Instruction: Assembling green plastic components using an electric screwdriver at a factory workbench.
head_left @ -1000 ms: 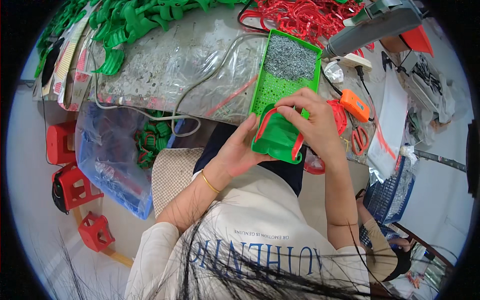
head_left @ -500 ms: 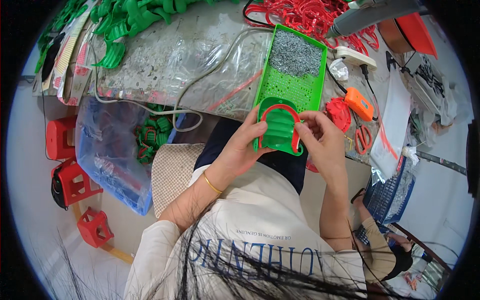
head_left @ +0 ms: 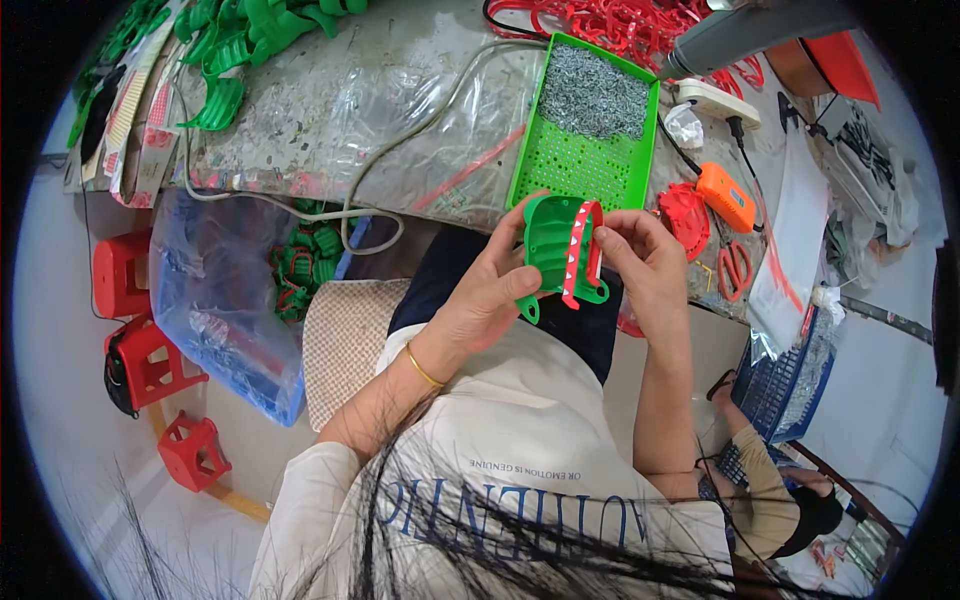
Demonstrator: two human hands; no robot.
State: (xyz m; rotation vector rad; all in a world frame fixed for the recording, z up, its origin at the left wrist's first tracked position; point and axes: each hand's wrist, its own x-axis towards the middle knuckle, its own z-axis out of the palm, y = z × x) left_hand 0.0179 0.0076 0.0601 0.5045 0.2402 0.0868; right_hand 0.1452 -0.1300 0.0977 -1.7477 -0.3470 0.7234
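My left hand (head_left: pixel 488 292) grips a curved, ribbed green plastic piece (head_left: pixel 545 245) with small looped tabs, its thumb on the near left side. A U-shaped red strip with white triangular teeth (head_left: pixel 574 258) lies along the green piece's right side. The fingers of my right hand (head_left: pixel 648 258) pinch the strip's edge there; whether they also grip the green piece is hidden. Both parts are held above my lap, just before the bench edge. Beyond them a perforated green tray (head_left: pixel 575 165) carries a heap of small silvery metal bits (head_left: pixel 595 90).
Right of the tray lie a red round piece (head_left: pixel 685 220), an orange device (head_left: pixel 726 198), scissors (head_left: pixel 735 272) and a white power strip (head_left: pixel 718 101). Red strips (head_left: pixel 600 22) and green pieces (head_left: pixel 250 40) are piled behind. A plastic-lined blue crate (head_left: pixel 290 395) stands left; another person (head_left: pixel 770 500) is lower right.
The green piece has turned in my hands, so the red strip's toothed side now shows. The strip now stands toward the green piece's right side. Both hands keep nearly the same place.
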